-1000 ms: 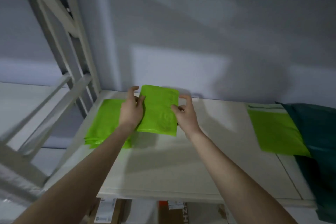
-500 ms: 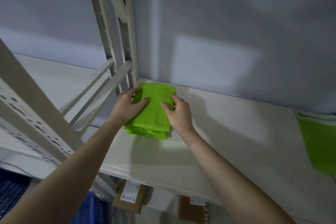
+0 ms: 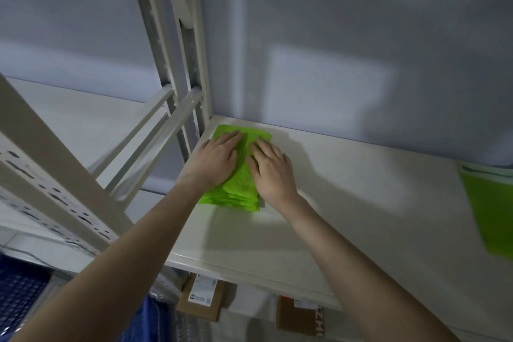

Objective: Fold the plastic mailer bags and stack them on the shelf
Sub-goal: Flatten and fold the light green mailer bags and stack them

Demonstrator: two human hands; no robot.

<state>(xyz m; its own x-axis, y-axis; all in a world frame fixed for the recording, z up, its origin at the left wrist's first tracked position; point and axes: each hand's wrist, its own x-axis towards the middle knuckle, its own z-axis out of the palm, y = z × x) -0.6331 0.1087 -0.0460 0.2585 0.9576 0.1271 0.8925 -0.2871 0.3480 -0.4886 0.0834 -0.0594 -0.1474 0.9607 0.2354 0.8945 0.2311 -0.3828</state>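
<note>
A stack of folded bright green mailer bags [image 3: 241, 186] lies in the back left corner of the white shelf [image 3: 319, 219]. My left hand [image 3: 216, 159] presses flat on the left half of the stack, fingers straight. My right hand [image 3: 270, 168] lies flat on the right half, palm down, fingers pointing toward the wall. Both hands cover most of the top bag. An unfolded green mailer bag [image 3: 491, 211] lies flat at the shelf's right edge, cut off by the frame.
A white metal upright with diagonal braces [image 3: 177, 69] stands just left of the stack. The grey wall [image 3: 333, 50] closes the shelf's back. Cardboard boxes [image 3: 202, 297] sit on the level below, and a blue crate [image 3: 19, 291] is at lower left.
The folded bag was carried left and set on the stack by the upright. Both hands went from gripping its edges to pressing flat on top. The view swung left.
</note>
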